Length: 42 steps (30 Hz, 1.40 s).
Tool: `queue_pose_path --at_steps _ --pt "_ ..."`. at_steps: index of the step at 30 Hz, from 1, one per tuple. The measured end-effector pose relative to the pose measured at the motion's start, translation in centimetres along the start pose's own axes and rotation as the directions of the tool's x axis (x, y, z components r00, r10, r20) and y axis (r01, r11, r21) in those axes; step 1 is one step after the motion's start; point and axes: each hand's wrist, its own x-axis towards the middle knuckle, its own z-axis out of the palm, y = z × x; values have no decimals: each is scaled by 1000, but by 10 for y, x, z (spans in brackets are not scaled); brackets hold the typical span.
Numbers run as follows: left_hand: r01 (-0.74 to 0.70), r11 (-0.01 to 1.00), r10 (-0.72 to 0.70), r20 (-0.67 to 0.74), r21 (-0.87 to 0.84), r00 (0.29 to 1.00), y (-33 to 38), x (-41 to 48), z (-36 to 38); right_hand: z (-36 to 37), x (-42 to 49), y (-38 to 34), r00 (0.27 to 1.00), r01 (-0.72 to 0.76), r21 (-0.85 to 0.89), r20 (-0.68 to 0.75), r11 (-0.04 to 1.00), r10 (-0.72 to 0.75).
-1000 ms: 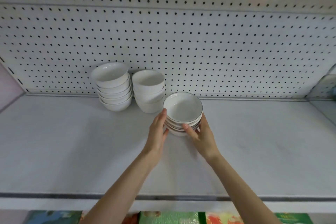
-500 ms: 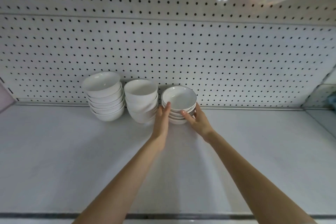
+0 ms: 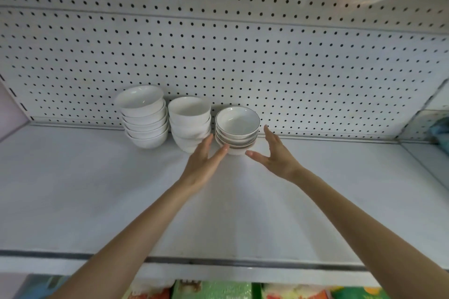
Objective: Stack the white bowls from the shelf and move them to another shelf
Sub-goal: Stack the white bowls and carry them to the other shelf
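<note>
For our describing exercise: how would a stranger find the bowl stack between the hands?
At the foot of the white perforated back wall, on the white shelf, three stacks of white ceramic bowls stand. Take the rightmost stack, between the left hand and right hand. Unlike its neighbours, its bowls are shallow with thin dark rims.

The pegboard [image 3: 243, 68] is white, dotted with even rows of black holes; the shelf [image 3: 97, 201] is white with a dark strip along its front edge. The left stack [image 3: 145, 124] and middle stack [image 3: 189, 124] of bowls are plain white, while the right stack [image 3: 237, 128] is white with thin dark rim lines.
</note>
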Motion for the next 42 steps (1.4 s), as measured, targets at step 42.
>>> queue_pose_path --at_steps 42 --pt "955 -219 -299 -945 200 130 55 -1138 -84 331 -868 -486 -719 674 451 584 -585 -378"
